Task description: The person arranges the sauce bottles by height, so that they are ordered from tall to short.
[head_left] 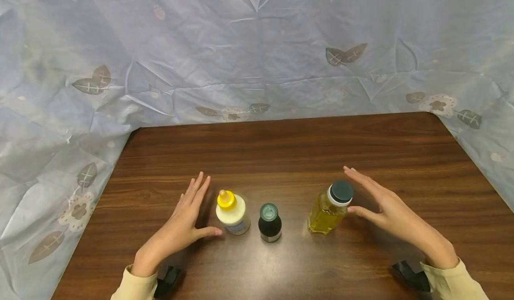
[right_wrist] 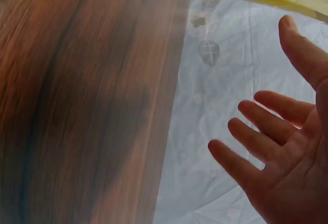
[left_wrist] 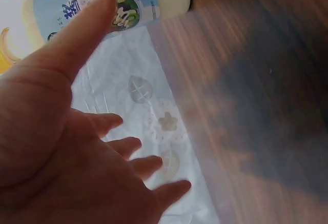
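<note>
My left hand [head_left: 180, 224] is spread just left of a cream-coloured squeeze bottle [head_left: 237, 219] with a yellow nozzle cap. In the left wrist view its thumb overlaps the blue label of that squeeze bottle [left_wrist: 143, 3]. To the right of it stands a small dark bottle [head_left: 270, 225] with a green cap. Farther right is a clear bottle of yellow oil [head_left: 326, 215] with a dark green lid. My right hand [head_left: 387, 208] is spread beside this oil bottle, thumb tip near its neck. Both hands hold nothing, and all three bottles stand upright.
The bottles stand on a dark brown wood-grain table [head_left: 281, 152] with rounded far corners. Behind it and along both sides hangs a pale grey-blue cloth [head_left: 257, 45] printed with leaves and flowers. Black straps [head_left: 411, 275] sit at the wrists by the cream sleeves.
</note>
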A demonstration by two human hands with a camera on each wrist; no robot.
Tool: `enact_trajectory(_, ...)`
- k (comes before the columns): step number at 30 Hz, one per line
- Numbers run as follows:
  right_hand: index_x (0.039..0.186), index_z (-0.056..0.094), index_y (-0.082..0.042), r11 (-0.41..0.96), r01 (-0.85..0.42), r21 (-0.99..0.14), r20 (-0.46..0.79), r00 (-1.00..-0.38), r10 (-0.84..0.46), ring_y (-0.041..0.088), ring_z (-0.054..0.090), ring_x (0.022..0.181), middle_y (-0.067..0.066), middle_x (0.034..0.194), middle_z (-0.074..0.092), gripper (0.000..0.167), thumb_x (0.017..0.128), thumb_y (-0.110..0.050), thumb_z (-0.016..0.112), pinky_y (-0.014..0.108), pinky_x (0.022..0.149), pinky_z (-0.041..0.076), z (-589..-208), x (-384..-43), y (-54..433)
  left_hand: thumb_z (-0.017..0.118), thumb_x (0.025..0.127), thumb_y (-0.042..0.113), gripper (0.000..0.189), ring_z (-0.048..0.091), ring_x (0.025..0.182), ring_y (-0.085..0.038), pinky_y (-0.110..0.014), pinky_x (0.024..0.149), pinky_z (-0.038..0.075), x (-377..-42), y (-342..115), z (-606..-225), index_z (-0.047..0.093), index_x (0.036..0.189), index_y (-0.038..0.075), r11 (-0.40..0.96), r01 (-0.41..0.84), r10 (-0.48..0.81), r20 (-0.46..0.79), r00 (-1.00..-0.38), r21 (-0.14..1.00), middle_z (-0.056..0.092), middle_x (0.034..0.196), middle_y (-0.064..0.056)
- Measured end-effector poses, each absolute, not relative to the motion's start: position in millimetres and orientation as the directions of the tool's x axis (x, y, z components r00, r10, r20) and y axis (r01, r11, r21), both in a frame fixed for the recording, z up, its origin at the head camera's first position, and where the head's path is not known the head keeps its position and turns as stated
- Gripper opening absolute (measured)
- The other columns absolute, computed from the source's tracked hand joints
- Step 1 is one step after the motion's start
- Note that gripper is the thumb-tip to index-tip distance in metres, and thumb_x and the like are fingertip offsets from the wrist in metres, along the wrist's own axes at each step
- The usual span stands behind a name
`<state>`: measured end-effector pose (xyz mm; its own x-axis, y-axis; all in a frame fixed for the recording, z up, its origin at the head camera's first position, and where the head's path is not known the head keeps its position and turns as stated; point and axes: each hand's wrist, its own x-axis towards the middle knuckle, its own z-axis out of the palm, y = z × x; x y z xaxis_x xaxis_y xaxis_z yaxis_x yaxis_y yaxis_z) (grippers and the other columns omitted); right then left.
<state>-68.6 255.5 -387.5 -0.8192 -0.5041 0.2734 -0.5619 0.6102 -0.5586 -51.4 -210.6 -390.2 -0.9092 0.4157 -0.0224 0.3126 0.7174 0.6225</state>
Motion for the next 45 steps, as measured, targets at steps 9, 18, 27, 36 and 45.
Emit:
enact_trajectory(9,0.152,0.034,-0.009,0.481,-0.585,-0.654,0.282,-0.777,-0.562,0.007,0.034,0.139,0.008,0.155,0.037,0.090,0.077,-0.005,0.083,0.009,0.106,0.029,-384.7,-67.2,247.0,0.084,0.077,0.035,0.115,0.005,0.148,-0.031,-0.063,0.113,0.019,-51.9,-205.4,-393.6,0.004,0.159,0.025,0.525,0.312,0.458,0.046,-0.888,0.792,0.002,0.164,-0.001)
enact_trajectory(18,0.150,0.035,-0.001,0.264,-0.558,-0.787,0.333,-0.743,-0.580,0.019,0.036,0.140,0.017,0.150,0.042,0.091,0.071,0.010,0.081,0.016,0.109,0.028,-383.1,-66.1,238.4,0.082,0.082,0.021,0.093,0.028,0.144,-0.025,-0.046,0.113,0.031,-51.9,-194.8,-392.6,0.025,0.156,0.021,0.349,0.313,0.477,0.120,-0.870,0.883,0.026,0.160,0.000)
enact_trajectory(27,0.149,0.037,-0.003,0.159,-0.518,-0.840,0.327,-0.719,-0.613,0.021,0.043,0.135,0.018,0.146,0.046,0.090,0.072,0.013,0.080,0.019,0.110,0.031,-381.6,-66.0,224.6,0.079,0.084,0.011,0.072,0.043,0.135,-0.022,-0.042,0.107,0.041,-52.3,-188.5,-391.0,0.044,0.146,0.011,0.264,0.361,0.509,0.189,-0.840,0.894,0.045,0.149,0.000)
enact_trajectory(36,0.143,0.046,-0.002,0.152,-0.522,-0.839,0.334,-0.716,-0.613,0.018,0.052,0.128,0.014,0.135,0.059,0.075,0.076,0.008,0.080,0.021,0.106,0.038,-384.5,-64.0,221.0,0.079,0.085,0.010,0.062,0.050,0.129,-0.022,-0.041,0.104,0.045,-51.8,-187.4,-390.9,0.051,0.140,0.009,0.231,0.343,0.516,0.185,-0.837,0.910,0.052,0.142,-0.012)
enact_trajectory(45,0.127,0.058,-0.006,0.258,-0.615,-0.745,0.405,-0.725,-0.557,0.009,0.062,0.109,-0.003,0.119,0.066,0.068,0.067,0.008,0.086,0.020,0.094,0.049,-386.3,-59.5,219.9,0.079,0.084,0.013,0.060,0.051,0.128,-0.022,-0.042,0.102,0.046,-52.5,-187.3,-392.0,0.053,0.138,0.010,0.244,0.342,0.507,0.181,-0.843,0.908,0.053,0.141,-0.011)
